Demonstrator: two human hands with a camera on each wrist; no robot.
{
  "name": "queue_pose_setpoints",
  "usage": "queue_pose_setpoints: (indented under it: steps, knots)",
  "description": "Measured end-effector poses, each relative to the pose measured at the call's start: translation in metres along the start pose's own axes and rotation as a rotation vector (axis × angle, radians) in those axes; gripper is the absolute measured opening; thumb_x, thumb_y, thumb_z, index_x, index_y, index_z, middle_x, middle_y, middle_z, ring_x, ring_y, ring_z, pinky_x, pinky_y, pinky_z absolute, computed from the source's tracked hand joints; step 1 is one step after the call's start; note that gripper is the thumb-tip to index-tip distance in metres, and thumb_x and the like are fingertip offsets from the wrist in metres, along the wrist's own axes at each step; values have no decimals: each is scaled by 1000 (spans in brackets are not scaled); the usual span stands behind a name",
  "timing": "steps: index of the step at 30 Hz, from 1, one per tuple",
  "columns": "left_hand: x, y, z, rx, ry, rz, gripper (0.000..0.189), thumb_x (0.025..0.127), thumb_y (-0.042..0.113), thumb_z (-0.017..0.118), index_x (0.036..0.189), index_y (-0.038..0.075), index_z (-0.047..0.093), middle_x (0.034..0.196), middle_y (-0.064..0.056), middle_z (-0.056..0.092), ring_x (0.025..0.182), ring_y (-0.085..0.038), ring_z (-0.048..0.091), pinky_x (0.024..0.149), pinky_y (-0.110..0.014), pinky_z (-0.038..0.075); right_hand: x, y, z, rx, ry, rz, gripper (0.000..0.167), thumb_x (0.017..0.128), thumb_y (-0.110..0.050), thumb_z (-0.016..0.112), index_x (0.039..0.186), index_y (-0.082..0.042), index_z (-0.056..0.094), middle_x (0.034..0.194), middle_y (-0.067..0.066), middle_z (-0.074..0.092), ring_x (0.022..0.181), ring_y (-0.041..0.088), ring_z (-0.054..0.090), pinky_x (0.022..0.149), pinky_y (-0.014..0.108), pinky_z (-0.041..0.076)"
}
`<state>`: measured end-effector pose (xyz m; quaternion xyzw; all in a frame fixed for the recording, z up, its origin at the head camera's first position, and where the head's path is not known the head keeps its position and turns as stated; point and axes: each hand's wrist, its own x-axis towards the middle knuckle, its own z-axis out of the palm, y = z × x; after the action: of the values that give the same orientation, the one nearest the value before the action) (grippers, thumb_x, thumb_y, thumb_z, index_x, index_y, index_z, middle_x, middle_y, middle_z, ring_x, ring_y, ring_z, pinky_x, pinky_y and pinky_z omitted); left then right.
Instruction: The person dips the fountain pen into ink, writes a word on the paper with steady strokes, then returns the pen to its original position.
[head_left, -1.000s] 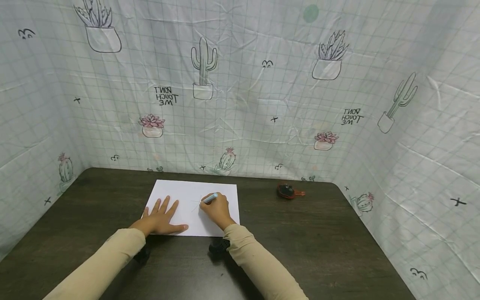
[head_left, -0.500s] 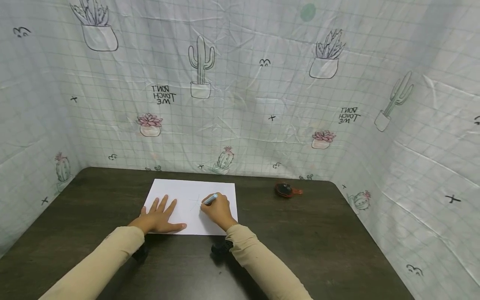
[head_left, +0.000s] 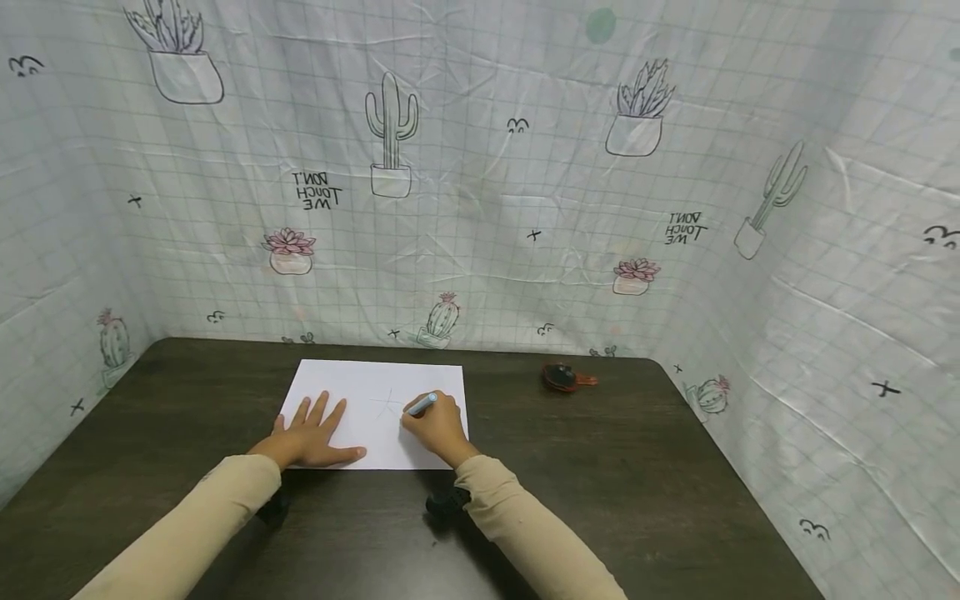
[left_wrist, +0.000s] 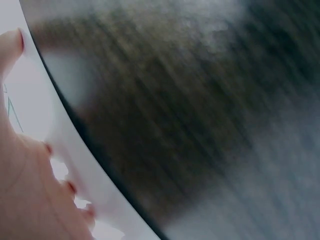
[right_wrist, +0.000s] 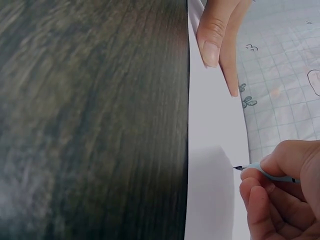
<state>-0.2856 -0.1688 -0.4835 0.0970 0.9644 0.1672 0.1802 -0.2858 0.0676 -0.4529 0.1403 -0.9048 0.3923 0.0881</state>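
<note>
A white sheet of paper (head_left: 339, 377) lies on the dark table, with a few thin crossing lines (head_left: 387, 402) drawn near its middle. My left hand (head_left: 309, 440) rests flat on the sheet's left part, fingers spread and thumb pointing right along the near edge. In my right hand (head_left: 441, 427) a light blue pen (head_left: 422, 404) is pinched between thumb and fingers, just right of the lines. The right wrist view shows the pen's dark tip at the paper, and the bent fingers (right_wrist: 257, 205) below it. Thin lines also show past my left hand (left_wrist: 25, 190) in the left wrist view.
A small black and orange-red object (head_left: 561, 377) with a short handle sits at the table's back right. The dark wooden table (head_left: 600, 483) reaches a white curtain (head_left: 480, 208) printed with cacti, which hangs behind it and along both sides.
The pen hand has shifted slightly right and toward me over the sheet, and more of the crossing lines shows. My left hand keeps its place on the paper. The head view has turned slightly right.
</note>
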Motion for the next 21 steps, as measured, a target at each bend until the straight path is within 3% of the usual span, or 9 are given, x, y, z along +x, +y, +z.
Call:
queue_pose_setpoints:
  steps: [21]
  knots:
    - [-4,2,-2,-30,8,14,126,65,92,44,155,10,11,159,-22,-6,143,-47,-9,101,-74,-9,-8,6,-6,32,3,-5,10,78,-6,68,73,-12,74,67,-3,69,59,5,59,55,22,44]
